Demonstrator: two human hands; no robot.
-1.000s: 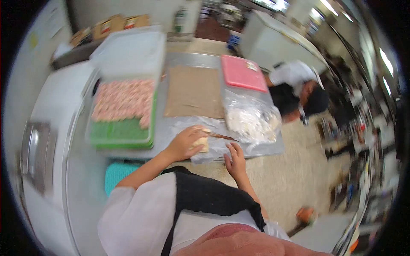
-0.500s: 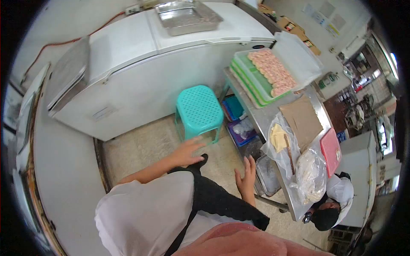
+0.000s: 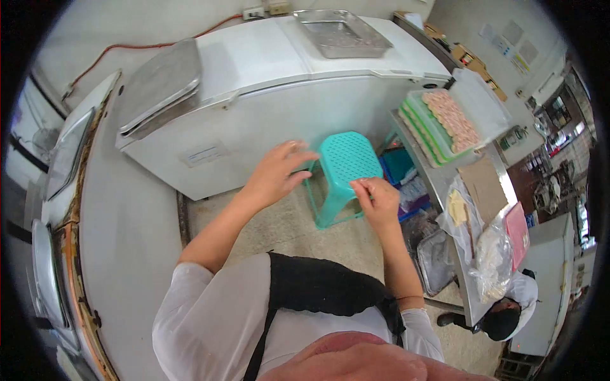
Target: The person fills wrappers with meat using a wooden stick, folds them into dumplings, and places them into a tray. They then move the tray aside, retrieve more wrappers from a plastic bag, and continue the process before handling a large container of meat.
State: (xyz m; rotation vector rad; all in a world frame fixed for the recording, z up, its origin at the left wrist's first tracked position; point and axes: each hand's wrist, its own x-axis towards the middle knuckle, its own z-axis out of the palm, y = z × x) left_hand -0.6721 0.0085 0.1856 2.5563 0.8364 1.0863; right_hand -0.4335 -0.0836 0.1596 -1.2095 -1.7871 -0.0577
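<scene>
The stool (image 3: 351,157) is a single turquoise colour, with a rounded seat covered in rows of small dark perforations. Its legs splay outward and a low bar joins them near the bottom. It stands upright on the floor (image 3: 241,238), in front of the white freezer (image 3: 273,130) and just left of the steel desk (image 3: 438,176).

Your left hand (image 3: 277,176) is at the stool's left side, its fingers spread and slightly bent, with nothing in their grip. In the view, their tips meet the left edge of the seat; contact cannot be confirmed. Your right hand (image 3: 379,200) is at the seat's near right corner, fingers curled, thumb and forefinger close together. The hand covers part of that corner, so you could fairly be either touching the stool or held just in front of it; whether those fingers grasp anything cannot be told. The seat thus lies beyond your right hand and to the right of your left.

On the desk, note a green-based box (image 3: 424,136) bearing pink pieces, a brown sheet (image 3: 483,190), a pink lid (image 3: 518,235) and a clear bag (image 3: 494,257). A metal pan (image 3: 343,35) rests on the freezer. A co-worker (image 3: 524,295) is bent low beside the desk's far end.
</scene>
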